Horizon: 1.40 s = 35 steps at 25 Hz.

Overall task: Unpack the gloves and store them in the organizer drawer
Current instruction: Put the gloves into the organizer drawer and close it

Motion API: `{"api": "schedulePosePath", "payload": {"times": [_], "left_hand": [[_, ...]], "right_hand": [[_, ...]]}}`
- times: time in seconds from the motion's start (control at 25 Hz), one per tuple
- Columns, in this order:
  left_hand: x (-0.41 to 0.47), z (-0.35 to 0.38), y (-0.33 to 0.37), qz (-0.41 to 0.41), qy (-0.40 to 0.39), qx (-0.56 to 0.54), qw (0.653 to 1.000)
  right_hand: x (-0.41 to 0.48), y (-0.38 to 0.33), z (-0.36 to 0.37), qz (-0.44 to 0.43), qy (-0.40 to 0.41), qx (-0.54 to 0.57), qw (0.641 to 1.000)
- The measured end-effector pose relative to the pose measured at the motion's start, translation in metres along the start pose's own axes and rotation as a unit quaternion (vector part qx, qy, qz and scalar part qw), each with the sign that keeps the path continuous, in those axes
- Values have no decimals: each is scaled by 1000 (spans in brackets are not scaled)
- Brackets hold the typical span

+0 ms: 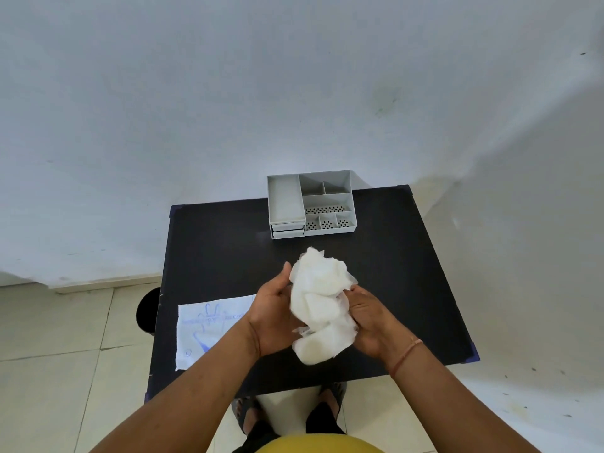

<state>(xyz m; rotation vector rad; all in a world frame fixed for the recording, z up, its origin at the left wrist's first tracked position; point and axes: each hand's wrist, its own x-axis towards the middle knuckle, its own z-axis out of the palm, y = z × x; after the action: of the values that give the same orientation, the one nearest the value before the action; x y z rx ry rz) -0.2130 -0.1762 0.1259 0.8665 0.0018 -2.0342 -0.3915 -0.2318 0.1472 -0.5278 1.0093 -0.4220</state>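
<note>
Gloves (322, 305) bunched between left hand (273, 317) and right hand (371, 322) fingers.

A black table (212, 256) stands on pale floor tiles (49, 387).

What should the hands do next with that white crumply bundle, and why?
Probably squeeze the gloves into a tighter wad. Both the left hand and the right hand hold them above the table, loose and puffy, while the organizer's drawers look shallow and shut.

organizer (312, 204) behind gloves (322, 305), wrapper (204, 328) left
</note>
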Motion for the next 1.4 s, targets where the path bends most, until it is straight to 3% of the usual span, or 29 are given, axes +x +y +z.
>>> {"api": "schedulePosePath", "payload": {"times": [0.16,0.36,0.6,0.8,0.92,1.08,1.2,1.32,1.4], "left_hand": [[5,0,-6,2,71,99,993],[5,-3,-2,32,89,177,980],[4,-5,12,115,126,78,982],[2,-1,19,169,124,2,978],[3,-6,26,195,125,-18,973],[5,-7,26,194,140,14,971],[5,-1,19,166,102,24,980],[3,3,14,127,79,31,988],[3,1,13,127,72,50,988]], "right_hand": [[5,10,-5,16,50,-48,997],[3,0,-6,14,37,-82,996],[-7,-30,-9,-20,27,-95,995],[-21,-22,-2,56,-28,-210,976],[-30,-19,11,-4,17,-288,958],[-45,-38,33,-136,41,-301,943],[-41,-55,47,-126,24,-248,960],[-35,-63,51,-78,23,-258,963],[-36,-62,46,-91,20,-251,964]]}}
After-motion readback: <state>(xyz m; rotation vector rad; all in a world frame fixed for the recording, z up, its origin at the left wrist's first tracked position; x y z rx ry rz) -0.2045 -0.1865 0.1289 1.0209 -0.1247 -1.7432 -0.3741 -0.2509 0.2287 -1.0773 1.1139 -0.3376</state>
